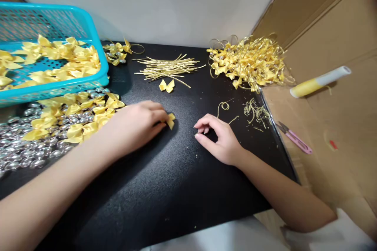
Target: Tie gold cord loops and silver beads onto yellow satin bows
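My left hand (140, 124) is low over the black table, fingers closed on a yellow ribbon bow (171, 120) whose tip sticks out past the fingertips. Across a short gap, my right hand (220, 139) is curled with thumb and forefinger nearly meeting; whatever they may pinch is hidden or too small to name. A second yellow bow (167, 86) lies beyond my left hand, just in front of a bundle of gold wire ties (167, 66). Loose gold cord (224, 106) curls on the table behind my right hand.
A blue plastic basket (103, 66) of bows stands at left, with silver beads (32, 149) and more bows before it. Finished-looking bow ties (250, 62) are heaped at back right. Cord scraps (255, 111), pink snips (296, 139) and a yellow-white tube (319, 81) lie rightward.
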Motion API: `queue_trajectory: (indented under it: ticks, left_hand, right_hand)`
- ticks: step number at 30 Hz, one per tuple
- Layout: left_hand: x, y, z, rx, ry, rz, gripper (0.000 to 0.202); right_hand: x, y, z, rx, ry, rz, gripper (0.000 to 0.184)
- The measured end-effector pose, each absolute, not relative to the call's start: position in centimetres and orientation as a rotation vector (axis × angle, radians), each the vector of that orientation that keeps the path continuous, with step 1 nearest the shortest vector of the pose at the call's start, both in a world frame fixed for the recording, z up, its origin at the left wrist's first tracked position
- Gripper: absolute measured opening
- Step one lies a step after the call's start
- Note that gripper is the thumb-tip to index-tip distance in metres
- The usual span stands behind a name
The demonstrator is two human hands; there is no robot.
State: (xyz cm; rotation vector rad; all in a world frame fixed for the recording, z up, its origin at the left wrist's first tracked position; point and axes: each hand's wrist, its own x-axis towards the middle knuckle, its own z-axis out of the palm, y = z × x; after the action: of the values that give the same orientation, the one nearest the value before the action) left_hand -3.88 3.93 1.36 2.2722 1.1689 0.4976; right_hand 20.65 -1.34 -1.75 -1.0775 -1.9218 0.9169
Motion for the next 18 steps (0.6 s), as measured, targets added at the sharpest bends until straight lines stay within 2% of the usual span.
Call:
queue_trajectory:
  ticks: [2,4,7,11,15,18]
  left_hand:
    - [-2.7,2.7,1.5,2.368,1.076,0.354,0.013]
    - [-1.6,1.6,1.4,2.209,1.034,0.482,0.012]
    - [-0.2,0.5,1.0,1.532,1.051,0.749,0.008]
    - [0.8,-0.4,-0.1,0.899,0.942,0.775,0.023]
    - [1.0,-1.0,-0.8,0.908,0.868,0.797,0.033]
    - [0.7,-1.1,-0.8,1.057,0.774,0.849,0.041]
  right_hand:
    - [20.6,-1.3,-1.6,-1.076,-1.942,0.878,0.011]
    - [20.5,-1.2,-1.5,-1.068,-1.945,0.856,0.013]
    - [20.5,-1.3,-1.2,-1.063,-1.928,0.832,0.016]
    - [20.2,-1.5,-1.2,-1.078,-1.972,0.827,0.009]
    - [20.2,-1.5,-1.4,-1.096,-2.003,0.863,0.020]
    - [20.5,-1.3,-1.2,-1.036,-2.059,0.916,0.020]
